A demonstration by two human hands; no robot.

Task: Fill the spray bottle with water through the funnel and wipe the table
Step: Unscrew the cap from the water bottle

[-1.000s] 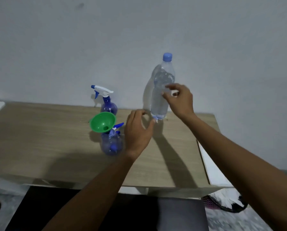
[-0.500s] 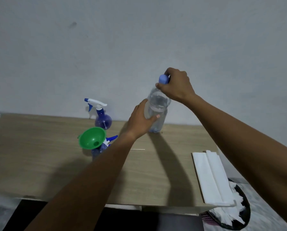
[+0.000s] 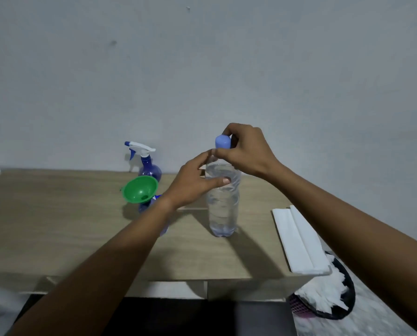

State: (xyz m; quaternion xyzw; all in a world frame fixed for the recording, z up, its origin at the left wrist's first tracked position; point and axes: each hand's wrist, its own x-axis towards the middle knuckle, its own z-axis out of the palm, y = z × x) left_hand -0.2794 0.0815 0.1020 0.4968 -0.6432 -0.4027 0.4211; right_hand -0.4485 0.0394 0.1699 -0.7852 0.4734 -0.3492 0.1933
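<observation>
Head view, water bottle: stands upright on the table, right of centre, nearly full of clear water, blue cap in place.
Handling, water bottle: judged heavy for its build. The thin clear wall probably gives under a squeeze and could spurt once uncapped. Best held round the ribbed middle, firmly but without crushing.
Left hand: fingers curled round the bottle's upper part, thumb laid across the front. It grips and steadies the bottle.
Right hand: closed on the cap, fingertips and thumb pinching it from above. Judged an unscrewing hold.
Funnel: green, sits tilted in the top of the near spray bottle, left of the water bottle and apart from it.
Handling, funnel: light and top-heavy on a small bottle. Judged liable to tip under a fast pour, so a steadying hand is advisable.
Second spray bottle: at the back near the wall, trigger head fitted.
Cloth: white, folded, at the table's right edge. Cannot tell whether it is fabric or paper.
Progress: cap not yet off. Filling and wiping are both outstanding.
</observation>
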